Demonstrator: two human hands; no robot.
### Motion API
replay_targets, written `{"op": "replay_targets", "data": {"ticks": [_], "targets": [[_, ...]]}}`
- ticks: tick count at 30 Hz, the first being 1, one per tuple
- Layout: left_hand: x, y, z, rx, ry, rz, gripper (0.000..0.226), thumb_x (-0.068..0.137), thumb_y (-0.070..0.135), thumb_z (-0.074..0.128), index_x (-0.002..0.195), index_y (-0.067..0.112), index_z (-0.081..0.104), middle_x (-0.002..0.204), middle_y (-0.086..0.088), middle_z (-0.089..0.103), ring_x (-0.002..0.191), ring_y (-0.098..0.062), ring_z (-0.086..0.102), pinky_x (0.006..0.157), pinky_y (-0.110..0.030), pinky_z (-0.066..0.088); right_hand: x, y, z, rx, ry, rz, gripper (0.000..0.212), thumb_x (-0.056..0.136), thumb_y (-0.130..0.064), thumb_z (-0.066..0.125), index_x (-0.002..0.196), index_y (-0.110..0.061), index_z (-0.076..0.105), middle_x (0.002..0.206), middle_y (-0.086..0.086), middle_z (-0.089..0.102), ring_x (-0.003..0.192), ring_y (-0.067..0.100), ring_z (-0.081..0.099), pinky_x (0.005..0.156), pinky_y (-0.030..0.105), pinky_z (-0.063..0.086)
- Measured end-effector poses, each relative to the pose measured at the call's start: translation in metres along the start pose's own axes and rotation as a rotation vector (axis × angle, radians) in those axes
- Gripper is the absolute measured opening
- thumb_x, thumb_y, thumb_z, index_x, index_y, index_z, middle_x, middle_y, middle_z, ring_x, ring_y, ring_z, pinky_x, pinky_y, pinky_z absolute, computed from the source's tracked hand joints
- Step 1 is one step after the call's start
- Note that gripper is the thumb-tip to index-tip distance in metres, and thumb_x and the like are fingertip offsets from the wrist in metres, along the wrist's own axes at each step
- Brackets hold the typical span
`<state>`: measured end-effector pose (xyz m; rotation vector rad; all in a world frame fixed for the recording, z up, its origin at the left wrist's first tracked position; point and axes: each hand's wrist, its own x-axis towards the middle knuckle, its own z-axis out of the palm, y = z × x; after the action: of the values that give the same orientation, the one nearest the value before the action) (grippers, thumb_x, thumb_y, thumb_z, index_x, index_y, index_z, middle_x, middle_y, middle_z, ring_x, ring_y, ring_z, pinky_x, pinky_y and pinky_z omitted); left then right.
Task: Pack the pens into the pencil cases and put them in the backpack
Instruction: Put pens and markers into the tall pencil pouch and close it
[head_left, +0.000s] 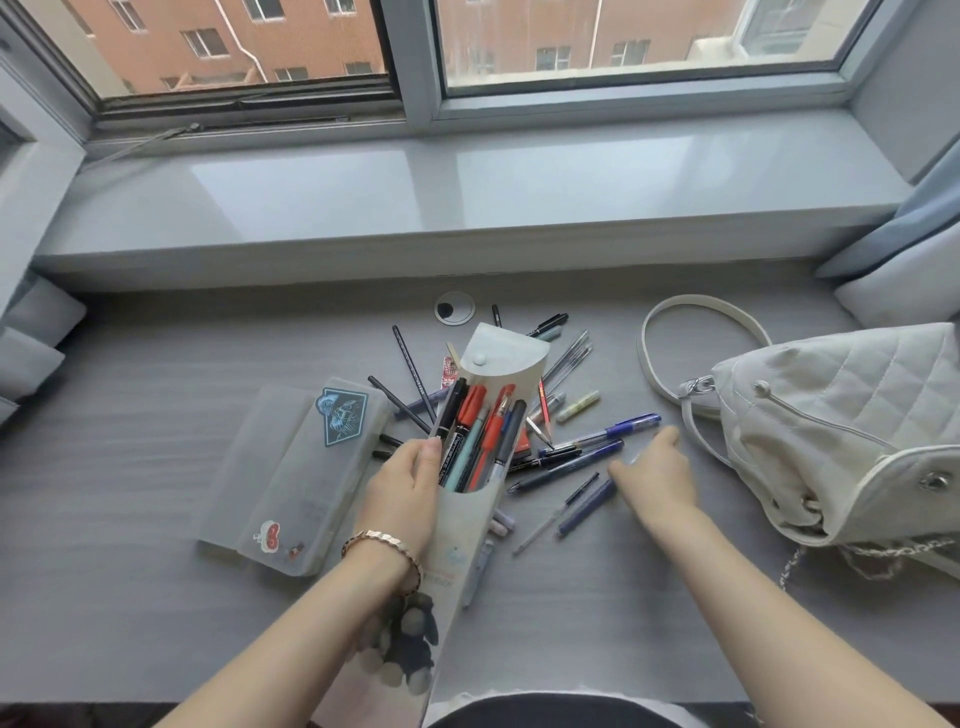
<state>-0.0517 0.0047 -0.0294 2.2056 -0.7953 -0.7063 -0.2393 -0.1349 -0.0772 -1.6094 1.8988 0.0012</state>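
While the tall case stands open and part-filled, the scene reads thus:
Left hand: the left hand (402, 488) is wrapped round the grey flap-top pencil case (470, 499), thumb at its mouth, holding it tilted off the bench.
Right hand: the right hand (657, 470) is open, fingers loosely spread, reaching low over the loose pens (582, 452); pinching nothing that I can see.
Pens: several sit in the held case; many more lie scattered behind and right of it.
Second case: a frosted plastic pencil box (296, 478) lies shut, flat, to the left.
Backpack: the white quilted backpack (841, 436) lies at the right, well apart from the cases.
Risk: tilting the case further could spill its pens; a sweeping reach could roll loose pens off the edge.
Bench: a grey wood-grain bench (130, 467) with a cable grommet (454, 308).
Room: a glossy windowsill (467, 202), brick buildings outside.
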Motion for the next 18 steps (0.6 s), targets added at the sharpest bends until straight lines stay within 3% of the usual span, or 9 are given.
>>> {"op": "replay_targets", "data": {"ticks": [4,6,7,8,10,12,15,18], "targets": [[-0.004,0.002,0.000,-0.004,0.003,0.006,0.023,0.094,0.036,0.038,0.086,0.030,0.058,0.074,0.012,0.061,0.075,-0.010,0.056,0.063,-0.027,0.038,0.016,-0.009,0.000,0.113,-0.114,0.055,0.031,0.086,-0.007,0.045,0.114,0.006,0.038,0.120,0.026,0.050,0.107,0.039,0.053,0.080,0.033,0.048],[-0.005,0.002,0.000,-0.003,0.013,0.017,0.026,0.094,0.037,0.038,0.091,0.027,0.061,0.076,0.010,0.062,0.077,-0.013,0.057,0.067,-0.027,0.038,0.019,-0.015,-0.003,0.244,-0.185,0.108,0.015,0.086,-0.001,0.040,0.100,0.004,0.044,0.111,0.023,0.048,0.091,0.033,0.059,0.055,0.017,0.052],[-0.006,0.002,0.000,0.002,0.015,0.022,0.027,0.094,0.037,0.037,0.093,0.025,0.062,0.077,0.008,0.063,0.078,-0.014,0.057,0.067,-0.028,0.039,0.016,-0.022,-0.007,0.299,-0.269,0.169,0.002,0.084,0.002,0.042,0.084,0.001,0.044,0.107,0.025,0.052,0.087,0.031,0.060,0.052,0.013,0.049],[-0.007,0.002,0.000,0.009,0.014,0.024,0.029,0.094,0.037,0.037,0.095,0.024,0.062,0.078,0.005,0.065,0.078,-0.015,0.058,0.066,-0.028,0.040,0.016,-0.024,-0.004,0.287,-0.301,0.181,0.012,0.082,0.002,0.046,0.072,-0.002,0.041,0.109,0.026,0.056,0.092,0.030,0.060,0.061,0.017,0.048],[-0.009,0.003,-0.001,0.019,0.011,0.023,0.029,0.094,0.038,0.036,0.095,0.024,0.062,0.080,0.001,0.066,0.078,-0.016,0.058,0.066,-0.028,0.040,0.012,-0.024,-0.001,0.277,-0.249,0.153,0.010,0.084,-0.008,0.048,0.075,-0.005,0.046,0.113,0.024,0.059,0.104,0.033,0.056,0.073,0.026,0.041],[-0.010,0.003,-0.002,0.015,0.009,0.027,0.029,0.094,0.038,0.036,0.094,0.024,0.062,0.080,0.000,0.067,0.077,-0.016,0.059,0.065,-0.028,0.041,0.010,-0.022,0.007,0.184,-0.171,0.097,0.014,0.083,-0.018,0.049,0.086,-0.005,0.052,0.108,0.021,0.063,0.095,0.034,0.057,0.068,0.027,0.037],[-0.011,0.002,-0.002,0.013,0.004,0.028,0.027,0.094,0.037,0.037,0.088,0.027,0.060,0.077,-0.001,0.066,0.074,-0.015,0.058,0.062,-0.026,0.042,0.015,-0.027,0.017,0.302,-0.160,0.167,0.031,0.073,-0.025,0.057,0.090,-0.001,0.062,0.093,0.017,0.070,0.086,0.032,0.064,0.068,0.030,0.046],[-0.012,0.000,-0.003,0.023,0.000,0.016,0.025,0.094,0.037,0.037,0.086,0.029,0.059,0.076,0.000,0.065,0.073,-0.016,0.057,0.061,-0.019,0.039,0.018,-0.025,0.018,0.390,-0.172,0.206,0.031,0.070,-0.029,0.058,0.085,-0.002,0.063,0.086,0.015,0.068,0.080,0.032,0.063,0.073,0.034,0.050]]}}
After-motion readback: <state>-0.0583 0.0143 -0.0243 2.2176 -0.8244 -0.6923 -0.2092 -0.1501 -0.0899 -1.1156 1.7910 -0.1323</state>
